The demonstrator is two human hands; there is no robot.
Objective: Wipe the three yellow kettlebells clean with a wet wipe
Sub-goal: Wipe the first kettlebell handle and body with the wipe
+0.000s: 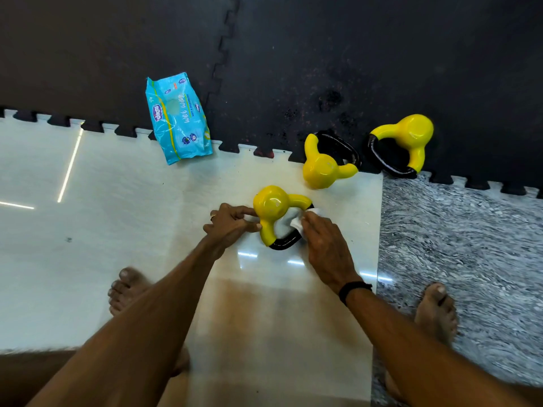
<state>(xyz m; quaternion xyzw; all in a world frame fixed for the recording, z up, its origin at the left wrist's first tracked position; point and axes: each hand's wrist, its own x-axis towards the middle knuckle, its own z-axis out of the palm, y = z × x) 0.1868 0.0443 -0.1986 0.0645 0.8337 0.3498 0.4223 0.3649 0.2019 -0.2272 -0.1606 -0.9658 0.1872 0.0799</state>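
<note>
Three yellow kettlebells with black handles lie on their sides on the floor. The nearest kettlebell (271, 205) rests on the pale tile in front of me. My left hand (232, 223) grips its yellow body from the left. My right hand (324, 245) presses a white wet wipe (296, 223) against the handle opening on its right side. A second kettlebell (321, 168) lies just beyond, at the mat's edge. The third kettlebell (411, 136) lies further right on the black mat.
A blue pack of wet wipes (177, 118) lies at the left, across the edge of the black interlocking mat (323, 54). Grey patterned flooring (458, 230) is on the right. My bare feet (126, 289) stand on either side of the pale tile.
</note>
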